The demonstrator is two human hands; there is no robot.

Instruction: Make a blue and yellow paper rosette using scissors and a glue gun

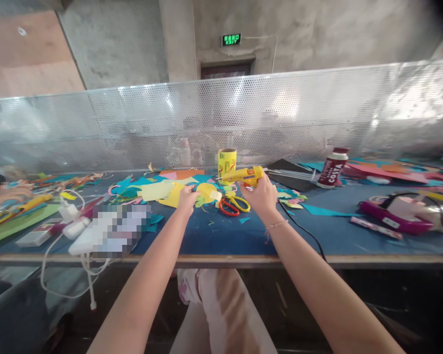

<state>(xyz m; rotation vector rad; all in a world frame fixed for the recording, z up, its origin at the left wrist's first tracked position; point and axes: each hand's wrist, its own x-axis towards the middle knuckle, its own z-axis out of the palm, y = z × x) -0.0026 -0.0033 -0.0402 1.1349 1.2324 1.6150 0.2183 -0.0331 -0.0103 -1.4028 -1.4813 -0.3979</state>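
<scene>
My right hand (pixel 264 196) is wrapped round the handle of a yellow hot glue gun (pixel 239 174), its nozzle pointing left. My left hand (pixel 187 199) pinches the left edge of a rounded yellow paper cutout (pixel 205 192) with a pale tab on its right side. The gun's tip is above and just right of the cutout; whether they touch I cannot tell. Between my hands, scissors (pixel 239 202) with a red and a yellow handle loop lie on the table. Behind the gun stands a yellow roll (pixel 227 158), partly hidden.
Paper scraps (pixel 153 191) cover the table's back. A bottle (pixel 333 168) and purple case (pixel 395 214) stand to the right. A black cord (pixel 306 231) runs over the front edge. Left are a white power strip (pixel 84 238), cables and another person's hand (pixel 9 194). A perforated metal screen (pixel 133 128) stands behind.
</scene>
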